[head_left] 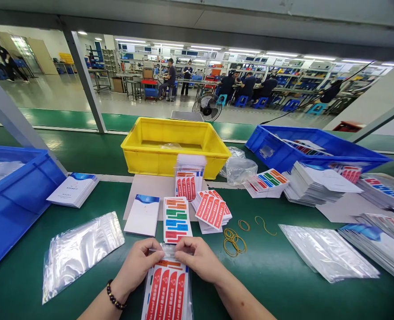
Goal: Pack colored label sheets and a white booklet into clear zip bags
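Note:
Both hands pinch the top edge of a clear zip bag [190,284] at the front middle of the bench. My left hand [142,262] grips the left part of that edge, my right hand [198,258] the right part. Inside the bag lie red "Max Level" label sheets [166,293], with other coloured sheets behind them. Just beyond the fingers is a stack of multicoloured label cards [177,220]. Left of it sits a white booklet [142,215] with a blue top. To the right are stacked red label sheets [213,211] and several rubber bands [234,242].
Empty zip bags lie in a pile at left [83,249] and another at right [328,251]. A yellow bin [177,162] stands at the back, with blue bins at left [20,200] and right [316,158]. Booklet stacks [312,184] crowd the right. People sit in the background.

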Demonstrator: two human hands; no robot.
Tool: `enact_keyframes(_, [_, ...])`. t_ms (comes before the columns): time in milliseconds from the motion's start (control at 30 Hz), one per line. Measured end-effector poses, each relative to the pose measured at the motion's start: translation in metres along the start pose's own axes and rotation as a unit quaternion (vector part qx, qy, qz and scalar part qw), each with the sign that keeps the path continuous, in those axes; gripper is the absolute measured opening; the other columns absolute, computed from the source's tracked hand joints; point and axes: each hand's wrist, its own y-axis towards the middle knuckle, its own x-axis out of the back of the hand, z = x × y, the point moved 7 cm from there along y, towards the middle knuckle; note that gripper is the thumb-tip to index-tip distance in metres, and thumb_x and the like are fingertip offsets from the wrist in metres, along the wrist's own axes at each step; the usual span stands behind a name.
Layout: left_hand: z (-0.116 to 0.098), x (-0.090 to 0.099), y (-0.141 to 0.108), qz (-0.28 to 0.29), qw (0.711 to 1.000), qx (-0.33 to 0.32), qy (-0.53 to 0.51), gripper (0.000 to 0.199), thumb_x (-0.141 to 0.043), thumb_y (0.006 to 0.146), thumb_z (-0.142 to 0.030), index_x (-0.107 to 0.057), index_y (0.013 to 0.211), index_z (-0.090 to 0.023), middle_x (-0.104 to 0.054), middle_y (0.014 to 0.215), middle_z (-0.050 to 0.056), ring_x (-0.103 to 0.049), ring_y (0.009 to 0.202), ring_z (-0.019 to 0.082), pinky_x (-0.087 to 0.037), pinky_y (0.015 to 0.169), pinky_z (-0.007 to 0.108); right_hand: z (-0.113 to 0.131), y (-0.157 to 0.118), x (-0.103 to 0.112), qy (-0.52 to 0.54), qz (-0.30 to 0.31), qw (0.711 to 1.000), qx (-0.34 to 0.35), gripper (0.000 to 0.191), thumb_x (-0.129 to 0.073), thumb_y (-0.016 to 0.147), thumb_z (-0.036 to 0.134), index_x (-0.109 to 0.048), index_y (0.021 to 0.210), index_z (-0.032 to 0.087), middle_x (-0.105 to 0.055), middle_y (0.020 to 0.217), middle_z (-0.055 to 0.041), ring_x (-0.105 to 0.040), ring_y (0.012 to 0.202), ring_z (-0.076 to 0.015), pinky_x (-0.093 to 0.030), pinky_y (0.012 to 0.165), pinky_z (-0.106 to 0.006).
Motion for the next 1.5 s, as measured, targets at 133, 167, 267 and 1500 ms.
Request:
enact_keyframes(133, [0.000,-0.002,0.000,0.002,1.000,0.000,-0.022,0.028,-0.068,0.066,-0.040,-0.054,0.064,-0.016,-0.062,0.065,0.001,-0.058,0.063,0.017,-0.043,0.062,0.028,0.005,-0.001,0.000,-0.042,-0.022,0.999,0.022,0.017,-0.055,0.070,0.028,-0.050,0.058,0.017,-0.051,0.059,0.0022,-0.043,0.056,-0.0110,-0.036,0.055,-0.023])
enact_keyframes(167, [-0.001,-0.001,0.001,-0.006,1.000,-0.005,-0.015,0.027,-0.068,0.066,-0.039,-0.054,0.063,-0.016,-0.061,0.063,0.001,-0.057,0.062,0.017,-0.043,0.061,0.028,0.006,-0.001,0.000,-0.052,-0.025,0.998,0.026,0.016,-0.054,0.070,0.027,-0.050,0.059,0.017,-0.051,0.060,0.0021,-0.043,0.057,-0.0112,-0.036,0.056,-0.023])
enact_keyframes(267, [-0.003,0.002,0.001,-0.030,0.999,-0.021,0.009,0.025,-0.067,0.066,-0.035,-0.052,0.058,-0.016,-0.056,0.059,-0.002,-0.053,0.058,0.014,-0.041,0.059,0.026,0.007,0.000,-0.004,-0.062,-0.022,0.997,0.031,0.013,-0.053,0.070,0.025,-0.051,0.060,0.017,-0.051,0.060,0.0021,-0.044,0.057,-0.0113,-0.036,0.056,-0.022])
enact_keyframes(1500, [0.048,-0.062,-0.034,0.116,0.665,-0.295,0.676,0.091,-0.048,0.067,-0.073,-0.015,0.142,-0.033,-0.028,0.148,0.010,-0.025,0.129,0.049,-0.021,0.097,0.068,0.031,-0.016,0.013,-0.235,-0.213,0.903,0.290,0.017,-0.043,0.086,0.018,-0.059,0.079,0.018,-0.062,0.075,-0.0052,-0.054,0.074,-0.0185,-0.043,0.070,-0.033])
